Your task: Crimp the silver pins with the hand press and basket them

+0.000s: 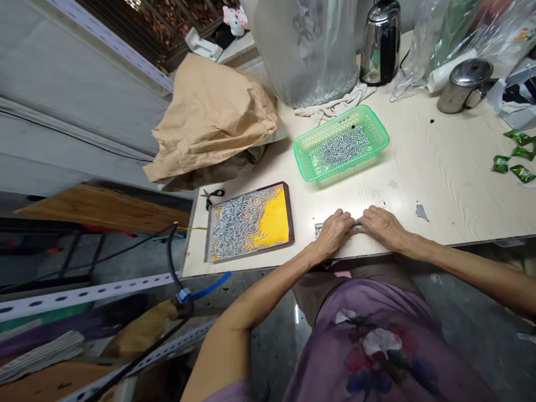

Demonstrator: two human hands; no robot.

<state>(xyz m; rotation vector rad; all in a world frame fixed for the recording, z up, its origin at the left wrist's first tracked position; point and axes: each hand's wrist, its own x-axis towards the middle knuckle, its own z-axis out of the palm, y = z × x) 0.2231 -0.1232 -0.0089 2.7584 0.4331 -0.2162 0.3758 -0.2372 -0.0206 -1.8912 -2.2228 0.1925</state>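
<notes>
Close to the table's front edge, my left hand (335, 233) is closed over a narrow silvery metal strip (319, 229). The strip's left end, which seems to have holes or cutouts, sticks out past the hand. Just to the right, my right hand (383, 228) has its fingers curled together at the strip's other end, almost touching my left hand. Most of the strip is hidden under the fingers. Left of the hands lies a shallow tray (292, 215) with a yellow lining, holding many small metal pins. Beyond the hands, a green plastic basket (302, 167) contains more of these pins.
Small scissors (215, 193) lie behind the tray. Crumpled brown paper (218, 117) covers the back left. A clear plastic bag (305, 50), an electric kettle (380, 44) and a metal pot (464, 86) stand along the back. Green wrapped packets (519, 153) lie at the right.
</notes>
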